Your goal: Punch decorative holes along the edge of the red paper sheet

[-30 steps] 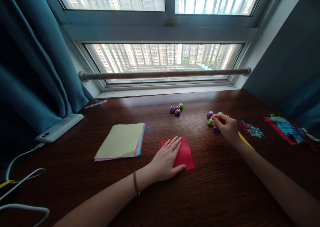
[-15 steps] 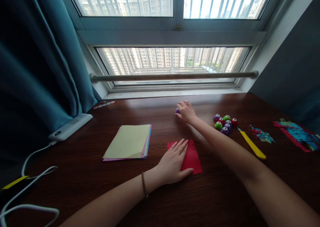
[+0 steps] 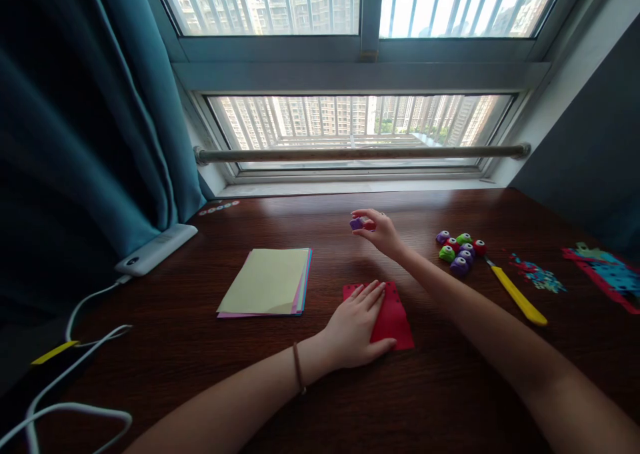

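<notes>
We have a brown wood-grain table (image 3: 440, 387) whose far edge meets a window (image 3: 350, 117) crossed by a metal rail (image 3: 360, 154). A blue curtain (image 3: 140, 107) hangs at the left. Left to right on the surface, we find a white oblong device (image 3: 157, 249) by the left edge, pale discs (image 3: 219, 207) near the far left corner, a stack of coloured paper (image 3: 270, 277) left of the middle, then one-eyed figures (image 3: 459, 266) in a cluster, a yellow-handled knife (image 3: 517, 296), paper confetti (image 3: 543, 277) and cut paper (image 3: 607, 267) toward the right edge.

Our left hand (image 3: 356, 327) lies flat, fingers extended, on a red sheet (image 3: 395, 321) at mid-table. Our right hand (image 3: 383, 234), nearer the far edge, pinches a purple piece (image 3: 356, 224) between thumb and fingers; something red (image 3: 369, 225) shows beside it, held or not we cannot tell.

The red sheet's dark-dotted end faces the far edge, its exposed right side slanting near-right; our hand covers too much to judge its long axis. We cannot tell which way the purple piece points.
</notes>
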A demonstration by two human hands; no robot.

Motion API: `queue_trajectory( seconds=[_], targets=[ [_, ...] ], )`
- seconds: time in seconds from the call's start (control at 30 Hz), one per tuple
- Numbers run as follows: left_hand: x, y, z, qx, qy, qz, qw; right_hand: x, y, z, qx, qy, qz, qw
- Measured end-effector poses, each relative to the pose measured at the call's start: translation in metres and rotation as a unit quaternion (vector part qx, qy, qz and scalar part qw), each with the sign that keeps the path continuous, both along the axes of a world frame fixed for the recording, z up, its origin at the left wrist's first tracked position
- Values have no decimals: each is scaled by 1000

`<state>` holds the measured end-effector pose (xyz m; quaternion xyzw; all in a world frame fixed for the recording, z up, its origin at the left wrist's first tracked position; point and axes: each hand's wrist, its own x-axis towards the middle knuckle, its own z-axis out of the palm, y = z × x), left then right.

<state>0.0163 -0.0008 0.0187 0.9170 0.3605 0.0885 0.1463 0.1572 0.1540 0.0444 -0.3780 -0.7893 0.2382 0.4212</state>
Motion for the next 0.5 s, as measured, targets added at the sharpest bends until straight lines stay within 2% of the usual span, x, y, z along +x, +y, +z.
queue_trajectory(
  seconds=[0.13, 0.17, 0.23, 0.37, 0.5],
  targets=[
    [0, 1, 0, -7, -4, 0, 1000, 21, -56, 9, -62, 114, 60, 990],
    [0, 1, 0, -7, -7, 1, 1000, 28, -69, 10, -124, 178, 80, 973],
    [0, 1, 0, -5, -12, 4, 1000, 46, -93, 8, -210, 251, 77, 942],
    [1, 1, 1, 1, -14, 5, 1000, 81, -122, -4, -276, 246, 18, 929],
    [3, 2, 2, 2, -14, 10, 1000, 102, -133, -22, -319, 251, -18, 914]
  ],
)
